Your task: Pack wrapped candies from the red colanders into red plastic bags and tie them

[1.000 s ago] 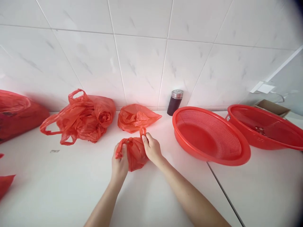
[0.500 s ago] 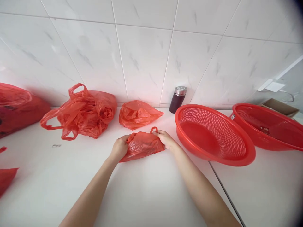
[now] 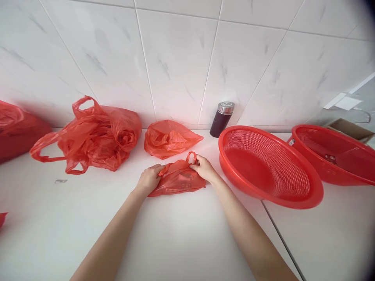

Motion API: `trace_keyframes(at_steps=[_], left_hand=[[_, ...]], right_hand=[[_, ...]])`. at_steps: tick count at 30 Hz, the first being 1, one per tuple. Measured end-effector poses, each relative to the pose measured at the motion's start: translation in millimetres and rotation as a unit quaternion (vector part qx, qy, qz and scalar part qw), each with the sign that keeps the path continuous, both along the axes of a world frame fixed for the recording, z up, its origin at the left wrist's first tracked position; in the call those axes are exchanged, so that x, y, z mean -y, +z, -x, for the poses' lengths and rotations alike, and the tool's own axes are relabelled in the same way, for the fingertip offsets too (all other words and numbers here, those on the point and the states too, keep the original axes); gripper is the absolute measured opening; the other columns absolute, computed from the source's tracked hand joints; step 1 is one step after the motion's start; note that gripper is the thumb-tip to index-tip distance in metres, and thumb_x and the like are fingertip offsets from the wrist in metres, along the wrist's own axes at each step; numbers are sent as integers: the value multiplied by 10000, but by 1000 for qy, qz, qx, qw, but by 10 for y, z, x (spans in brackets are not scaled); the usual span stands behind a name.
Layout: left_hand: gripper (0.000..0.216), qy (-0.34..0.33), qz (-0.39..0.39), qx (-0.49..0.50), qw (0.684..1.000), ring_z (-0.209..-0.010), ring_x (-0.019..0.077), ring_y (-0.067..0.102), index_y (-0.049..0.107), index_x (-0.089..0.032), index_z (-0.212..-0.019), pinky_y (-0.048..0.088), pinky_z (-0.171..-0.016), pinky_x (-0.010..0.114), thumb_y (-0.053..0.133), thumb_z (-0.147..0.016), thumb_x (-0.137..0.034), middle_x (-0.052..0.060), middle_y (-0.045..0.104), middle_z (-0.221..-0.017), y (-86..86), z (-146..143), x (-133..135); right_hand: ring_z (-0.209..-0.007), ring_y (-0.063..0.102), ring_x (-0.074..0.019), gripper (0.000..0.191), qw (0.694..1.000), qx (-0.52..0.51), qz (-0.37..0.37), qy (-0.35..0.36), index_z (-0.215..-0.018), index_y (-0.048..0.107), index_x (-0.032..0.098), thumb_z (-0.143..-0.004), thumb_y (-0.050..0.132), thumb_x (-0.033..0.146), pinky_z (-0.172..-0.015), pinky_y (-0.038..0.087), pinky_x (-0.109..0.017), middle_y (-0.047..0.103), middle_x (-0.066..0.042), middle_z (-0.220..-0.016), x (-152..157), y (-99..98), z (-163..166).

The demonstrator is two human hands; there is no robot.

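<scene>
A small red plastic bag (image 3: 179, 180) lies on the white counter (image 3: 175, 238) between my hands. My left hand (image 3: 149, 179) grips its left handle end, fingers closed around the plastic. My right hand (image 3: 204, 168) pinches the bag's right handle loop, which stands up just above my fingers. Behind it, near the wall, rests another small red bag (image 3: 169, 139), apart from my hands.
A big crumpled red bag (image 3: 93, 136) sits at the back left, another red bag (image 3: 17, 130) at the far left edge. A dark bottle with a metal cap (image 3: 222, 118) stands by the wall. Two red colander basins (image 3: 269, 168) (image 3: 336, 154) occupy the right.
The bag went from bunched upright between my hands to stretched flat on the counter, my hands moving apart and slightly farther away. In the last half second my hands barely moved.
</scene>
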State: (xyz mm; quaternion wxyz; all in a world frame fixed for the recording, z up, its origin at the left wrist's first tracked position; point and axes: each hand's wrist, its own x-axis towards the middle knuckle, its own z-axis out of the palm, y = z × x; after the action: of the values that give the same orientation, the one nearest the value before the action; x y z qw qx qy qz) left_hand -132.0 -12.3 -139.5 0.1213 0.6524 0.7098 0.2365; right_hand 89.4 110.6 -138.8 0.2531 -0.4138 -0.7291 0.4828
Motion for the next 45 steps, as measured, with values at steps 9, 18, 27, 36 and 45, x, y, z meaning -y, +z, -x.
trace_keyframes(at_steps=[9, 18, 27, 36, 45], left_hand=[[446, -17, -20, -58, 998, -875, 230, 610, 745, -295, -1012, 429, -668, 279, 447, -757, -82, 49, 691, -922, -56, 59, -132], [502, 34, -80, 16, 996, -1057, 223, 588, 487, -268, -1416, 473, -923, 343, 433, -917, -255, 91, 599, -1183, -54, -94, -100], [492, 11, -5, 71, 997, -1053, 258, 657, 514, -318, -1376, 513, -898, 378, 501, -905, -459, 38, 693, -1208, 32, -280, -70], [420, -9, 20, 32, 999, -1044, 260, 651, 637, -305, -1246, 505, -899, 386, 441, -886, -213, 22, 696, -1208, 2, -267, -105], [427, 3, 37, 56, 998, -1087, 248, 656, 589, -255, -1312, 497, -952, 370, 455, -926, -379, 29, 697, -1233, 67, -243, -13]], right_hand=[[-707, 463, -157, 177, 990, 62, -128, 0, -724, 458, 224, -754, 627, 268, -689, 343, -284, 543, 22, -756, -85, -67, -70], [-759, 564, -158, 329, 994, 41, -98, -34, -857, 425, 239, -873, 480, 563, -687, 418, -271, 581, 17, -838, 82, 15, 70], [-672, 561, -171, 337, 991, 92, -96, -6, -811, 387, 261, -726, 691, 381, -623, 386, -276, 572, 62, -734, 220, -8, 227], [-624, 498, -158, 297, 992, 64, -104, -2, -731, 401, 250, -752, 671, 372, -634, 353, -278, 532, 66, -678, 223, -16, 224], [-608, 476, -155, 381, 994, -104, 6, -40, -648, 448, 234, -785, 625, 542, -626, 360, -275, 506, 42, -615, 242, -55, 174]])
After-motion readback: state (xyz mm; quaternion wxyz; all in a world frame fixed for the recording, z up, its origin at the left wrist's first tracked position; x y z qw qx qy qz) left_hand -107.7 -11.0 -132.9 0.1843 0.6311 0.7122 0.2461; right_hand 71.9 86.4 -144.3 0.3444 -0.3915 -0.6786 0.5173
